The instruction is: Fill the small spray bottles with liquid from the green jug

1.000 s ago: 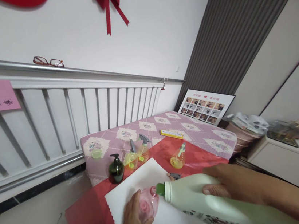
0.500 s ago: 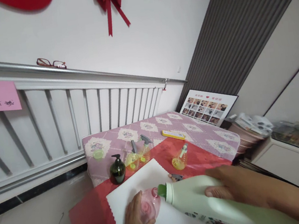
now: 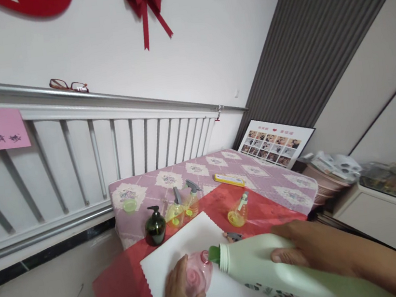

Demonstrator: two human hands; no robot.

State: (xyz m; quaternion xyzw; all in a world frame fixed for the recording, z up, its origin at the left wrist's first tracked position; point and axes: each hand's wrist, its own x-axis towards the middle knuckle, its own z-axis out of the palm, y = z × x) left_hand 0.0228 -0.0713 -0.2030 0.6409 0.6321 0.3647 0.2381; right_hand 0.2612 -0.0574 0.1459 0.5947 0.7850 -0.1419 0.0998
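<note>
My left hand (image 3: 180,294) is wrapped around a pink see-through bottle (image 3: 199,275) that has no top on it, tilted over a white scallop-edged sheet (image 3: 174,249). In my right hand (image 3: 298,245) is a large pale green detergent bottle (image 3: 259,257), tipped nearly level. Its dark green spout (image 3: 214,254) meets the mouth of the pink bottle, or almost; I cannot tell whether liquid is flowing. Beyond the hands, a grey spray head (image 3: 235,236) lies at the sheet's edge.
A dark green pump bottle (image 3: 155,226), two spray bottles (image 3: 176,214) and another yellowish spray bottle (image 3: 238,215) stand on the red cloth (image 3: 260,206). Further back lie a yellow case (image 3: 229,180) and a pale green soap-like disc (image 3: 130,205). A white radiator (image 3: 146,140) borders the left.
Both hands hold the bottles in almost the same place, spout at the mouth. The view has shifted very slightly; nothing else visibly differs.
</note>
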